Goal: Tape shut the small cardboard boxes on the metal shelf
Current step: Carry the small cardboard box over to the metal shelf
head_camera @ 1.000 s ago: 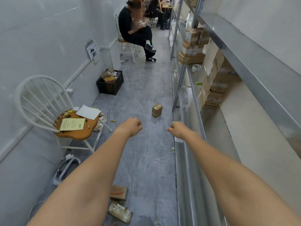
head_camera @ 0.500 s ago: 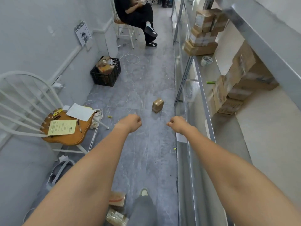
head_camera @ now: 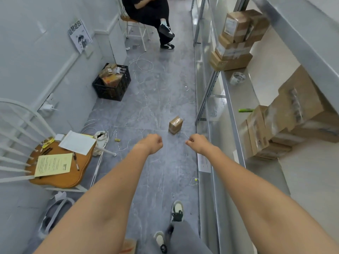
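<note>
I have stepped forward along the aisle: my foot (head_camera: 177, 210) and grey trouser leg (head_camera: 185, 239) now show below my arms, where a second ago only floor lay. The small box on the floor (head_camera: 175, 124) has drawn closer, now just beyond my fists, between them, and the shelf's stacked boxes (head_camera: 233, 40) loom nearer on my right.

Your aisle floor (head_camera: 156, 99) lies open ahead, apart from one taped box (head_camera: 175, 125) near the metal shelf (head_camera: 236, 114) on the right. The chair (head_camera: 55, 167) crowds the left, and a black crate (head_camera: 111, 85) sits farther along it.
</note>
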Demonstrator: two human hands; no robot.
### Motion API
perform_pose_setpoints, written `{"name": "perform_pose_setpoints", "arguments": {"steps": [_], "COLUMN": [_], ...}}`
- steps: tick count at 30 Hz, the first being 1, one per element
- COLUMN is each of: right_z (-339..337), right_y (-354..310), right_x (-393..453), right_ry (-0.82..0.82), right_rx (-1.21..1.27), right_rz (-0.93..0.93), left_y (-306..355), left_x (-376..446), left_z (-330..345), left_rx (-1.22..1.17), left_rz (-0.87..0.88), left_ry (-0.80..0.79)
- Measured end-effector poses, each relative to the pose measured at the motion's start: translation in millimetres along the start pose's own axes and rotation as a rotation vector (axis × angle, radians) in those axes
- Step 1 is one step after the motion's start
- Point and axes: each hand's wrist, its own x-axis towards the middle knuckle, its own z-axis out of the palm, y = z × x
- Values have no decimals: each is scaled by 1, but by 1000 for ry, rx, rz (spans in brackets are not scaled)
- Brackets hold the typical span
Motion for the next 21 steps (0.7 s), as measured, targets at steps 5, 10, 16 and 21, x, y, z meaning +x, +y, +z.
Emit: {"name": "perform_pose_setpoints", "arguments": {"steps": [5, 10, 16, 21], "right_z": [-40, -70, -98, -119], "right_y": [5, 3, -8, -16], "right_x": [68, 124, 199, 263], "right_ry": [-19, -49, -90, -89], "right_rx": [-14, -47, -50, -34], "right_rz": [-13, -28, -14, 30], "left_y": [6, 9, 4, -4], "left_x": [64, 114, 184, 252], "left_z": [-24, -53, -94, -129], "left_rx": [-2, -20, -54, -30], "left_rz": [-37, -60, -81, -80], "left_ry": [12, 15, 14, -15]}}
